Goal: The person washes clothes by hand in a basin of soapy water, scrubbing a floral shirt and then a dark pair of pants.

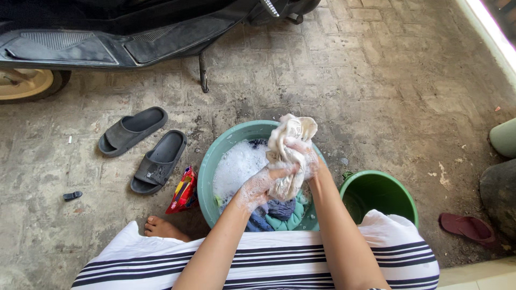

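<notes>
While soapy, hands [257, 187] [304, 157] tight around cloth [288, 133]

Single head-worn view, steeply downward and close over the basin [215, 156], pavement [376, 80] beyond.

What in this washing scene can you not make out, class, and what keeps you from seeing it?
- Head view: most of the scooter, cut off by the top edge.
- Water in the green basin, hidden under suds and clothes.
- Right hand fingers, wrapped in the white cloth.
- Bottom of the green bucket, partly hidden by the striped lap.
- Second foot, hidden; only one bare foot shows.
</notes>
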